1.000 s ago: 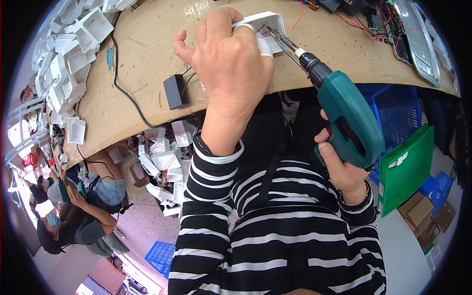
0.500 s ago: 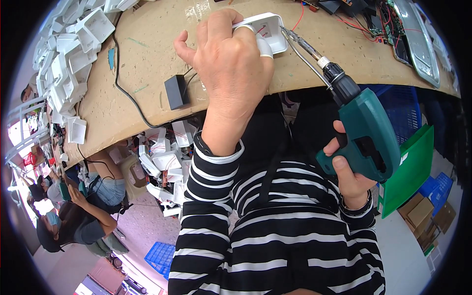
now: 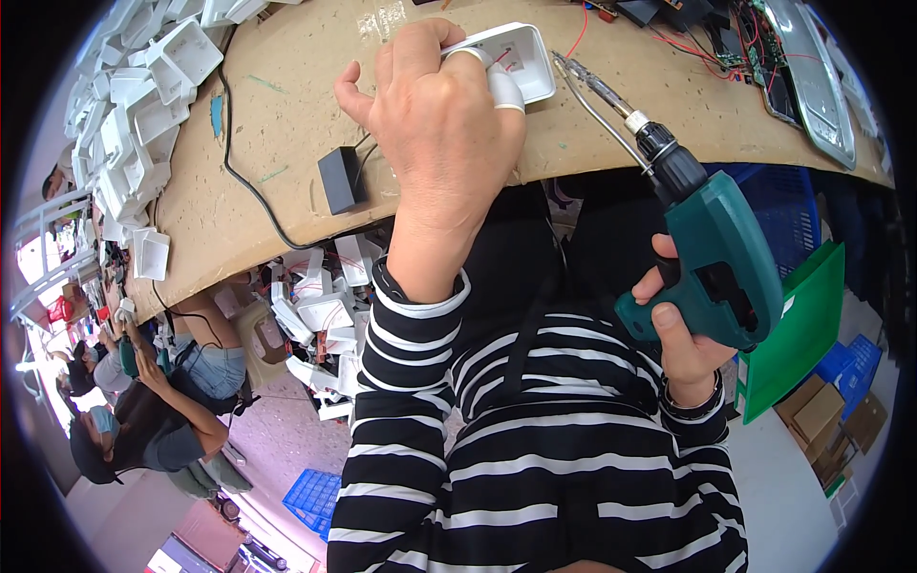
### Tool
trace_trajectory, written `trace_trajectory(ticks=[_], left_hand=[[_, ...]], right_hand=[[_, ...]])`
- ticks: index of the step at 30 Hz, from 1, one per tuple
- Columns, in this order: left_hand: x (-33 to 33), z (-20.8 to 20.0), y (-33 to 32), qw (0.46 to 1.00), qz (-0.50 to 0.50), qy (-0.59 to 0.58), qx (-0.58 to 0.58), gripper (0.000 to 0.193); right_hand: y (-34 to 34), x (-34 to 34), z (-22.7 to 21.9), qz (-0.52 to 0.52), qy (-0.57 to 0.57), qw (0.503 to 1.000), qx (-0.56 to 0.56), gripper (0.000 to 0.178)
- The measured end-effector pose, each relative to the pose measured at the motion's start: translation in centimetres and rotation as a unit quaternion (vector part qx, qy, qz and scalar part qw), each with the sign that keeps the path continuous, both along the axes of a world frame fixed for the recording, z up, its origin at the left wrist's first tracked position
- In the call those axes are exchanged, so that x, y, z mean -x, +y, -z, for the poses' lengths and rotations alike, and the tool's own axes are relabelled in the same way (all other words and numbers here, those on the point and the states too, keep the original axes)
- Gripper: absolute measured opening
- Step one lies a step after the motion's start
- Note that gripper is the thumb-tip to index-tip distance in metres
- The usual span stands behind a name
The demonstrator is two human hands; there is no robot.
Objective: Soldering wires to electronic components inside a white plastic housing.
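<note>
My left hand grips a white plastic housing at the bench's front part, with white finger covers on two fingers. Thin red wires show inside the housing; my fingers hide part of it. In my right hand is a green soldering gun, its thumb and fingers wrapped round the handle. The gun's metal tip and a curved feed tube point up and left, just right of the housing and apart from it. A small black box with a cable lies left of my left wrist.
White housings are heaped at the left, with more below the bench edge. Circuit boards and wires lie back right. A black cable crosses the bench. Lower left, another person works. A green bin stands right.
The soldering gun's tip has drawn slightly right, away from the housing. My left hand and the housing have shifted a little left.
</note>
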State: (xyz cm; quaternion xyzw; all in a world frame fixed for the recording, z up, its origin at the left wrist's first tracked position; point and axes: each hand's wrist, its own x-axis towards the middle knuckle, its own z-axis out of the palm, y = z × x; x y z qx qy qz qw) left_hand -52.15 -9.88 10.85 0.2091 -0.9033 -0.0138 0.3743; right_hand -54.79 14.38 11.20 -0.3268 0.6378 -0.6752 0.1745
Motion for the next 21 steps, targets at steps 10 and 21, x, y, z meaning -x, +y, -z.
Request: trace_trajectory(ticks=[10, 21], left_hand=[[0.0, 0.0, 0.7, 0.999, -0.031, -0.03, 0.027, 0.008], [-0.1, -0.1, 0.7, 0.999, -0.026, -0.022, 0.016, 0.008]], right_hand=[[-0.5, 0.5, 0.2, -0.082, 0.051, 0.993, -0.074, 0.051], [-1.6, 1.0, 0.4, -0.08, 0.083, 0.991, -0.06, 0.043]])
